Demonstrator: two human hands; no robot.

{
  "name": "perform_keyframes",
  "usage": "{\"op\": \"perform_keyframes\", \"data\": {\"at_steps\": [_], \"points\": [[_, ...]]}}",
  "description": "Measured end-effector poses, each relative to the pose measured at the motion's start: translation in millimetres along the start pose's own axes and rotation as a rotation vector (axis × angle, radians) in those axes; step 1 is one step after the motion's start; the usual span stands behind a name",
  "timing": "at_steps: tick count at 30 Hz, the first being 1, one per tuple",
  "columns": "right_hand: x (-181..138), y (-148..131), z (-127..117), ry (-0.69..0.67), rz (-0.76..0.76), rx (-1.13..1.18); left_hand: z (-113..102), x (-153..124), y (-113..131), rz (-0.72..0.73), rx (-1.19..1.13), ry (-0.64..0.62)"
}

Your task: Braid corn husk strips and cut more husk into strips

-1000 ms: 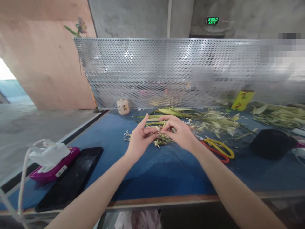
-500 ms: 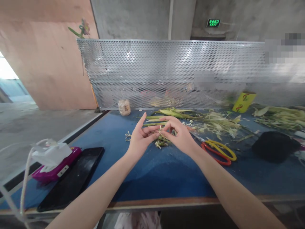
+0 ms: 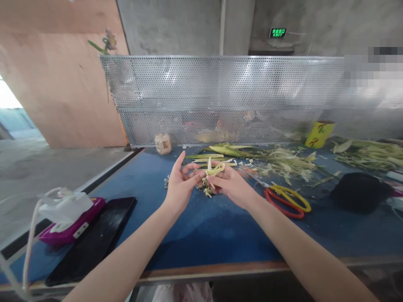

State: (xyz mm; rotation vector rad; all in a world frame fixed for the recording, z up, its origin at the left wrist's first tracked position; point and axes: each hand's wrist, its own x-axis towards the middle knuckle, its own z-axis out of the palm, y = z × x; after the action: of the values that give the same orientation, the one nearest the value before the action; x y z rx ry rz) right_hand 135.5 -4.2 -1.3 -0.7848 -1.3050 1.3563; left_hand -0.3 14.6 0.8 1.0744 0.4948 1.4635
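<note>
Beneath both hands a broad blue counter (image 3: 201, 235) is spread, backed beyond the hands by a perforated grey metal screen (image 3: 226, 98). Beyond and to the right of the hands a long heap of green and pale stalks and husk trimmings (image 3: 270, 159) is strewn across the counter. To the left of the left hand a flat black rectangular tray (image 3: 94, 239) is laid, with a magenta tissue packet (image 3: 71, 220) beside it. Just right of the right hand a pair of scissors with red and yellow handles (image 3: 288, 201) is seen lying open.

Between the two hands, held a little above the counter, a small bunch of pale yellow-green plant strips with a frayed tuft (image 3: 210, 178) is gripped. The right hand (image 3: 231, 186) is curled around the bunch, thumb and fingers pinched on its upper strips. The left hand (image 3: 180, 186) is half open, its forefinger raised, with the other fingertips touching the bunch from the left.

The bunch is judged to be very light, limp and easily torn; the curling strips would bend rather than resist. A hold is best taken at the gathered middle, where the strips are bundled, not at the loose tips or the crumbly tuft.
</note>
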Motion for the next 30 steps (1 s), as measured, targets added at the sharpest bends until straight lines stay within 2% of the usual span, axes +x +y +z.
{"op": "perform_keyframes", "data": {"at_steps": [5,7,10,12,15,19,21,30], "points": [[0,2,4,0.004,-0.111,0.082,0,1,0,-0.017,-0.024,0.011],[0,2,4,0.003,-0.091,0.096,-1,3,0,-0.019,-0.058,0.026],[-1,2,6,-0.115,-0.015,0.11,-1,3,0,-0.038,-0.082,0.052],[-1,3,7,-0.16,-0.016,0.141,0,3,-1,-0.032,-0.054,0.033],[1,6,7,-0.053,-0.097,0.154,0,1,-3,0.002,0.013,0.003],[4,8,5,0.049,-0.17,-0.055,1,-1,-5,-0.005,0.063,0.017],[5,9,4,0.086,-0.193,-0.088,2,-2,-4,-0.019,0.068,0.024],[10,6,-3,0.207,-0.39,0.091,4,-4,-6,-0.085,0.049,0.093]]}}
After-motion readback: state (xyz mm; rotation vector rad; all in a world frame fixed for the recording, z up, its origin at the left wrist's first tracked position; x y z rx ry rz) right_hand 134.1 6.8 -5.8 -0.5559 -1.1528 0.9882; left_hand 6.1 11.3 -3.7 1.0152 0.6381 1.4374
